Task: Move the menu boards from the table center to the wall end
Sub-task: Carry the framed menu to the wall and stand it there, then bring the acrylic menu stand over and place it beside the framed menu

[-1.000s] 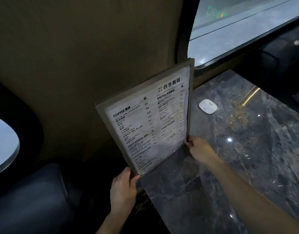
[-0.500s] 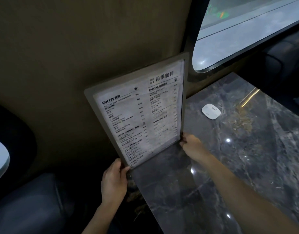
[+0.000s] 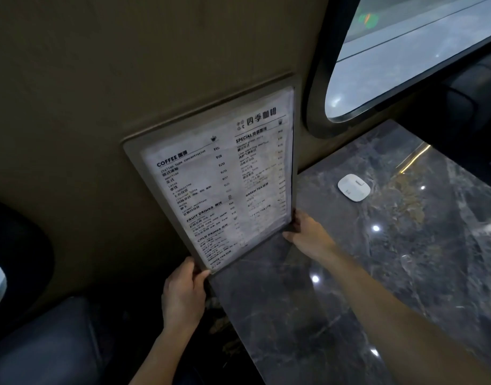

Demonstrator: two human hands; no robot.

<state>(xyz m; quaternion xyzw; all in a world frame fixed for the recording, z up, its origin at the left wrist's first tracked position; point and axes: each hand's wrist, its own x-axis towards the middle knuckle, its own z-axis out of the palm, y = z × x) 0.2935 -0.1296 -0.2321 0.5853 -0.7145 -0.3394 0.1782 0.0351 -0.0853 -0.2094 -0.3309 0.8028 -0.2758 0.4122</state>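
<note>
A menu board [image 3: 219,179] with a grey frame and a white printed sheet stands upright on the dark marble table [image 3: 349,273], at the table's end by the tan wall [image 3: 127,79]. Its back is close to the wall or touching it. My left hand [image 3: 183,293] grips the board's lower left corner, at the table's edge. My right hand [image 3: 308,232] holds the lower right corner, resting on the tabletop. Only one board is clearly visible; a second board behind it cannot be told.
A small white rounded device [image 3: 353,188] lies on the table to the right of the board. A window [image 3: 405,51] with a dark frame sits above the table's far side. A dark padded seat [image 3: 44,343] is at the lower left.
The menu board has moved away from me toward the wall and now stands nearly flat against it. Both hands stayed on its lower corners.
</note>
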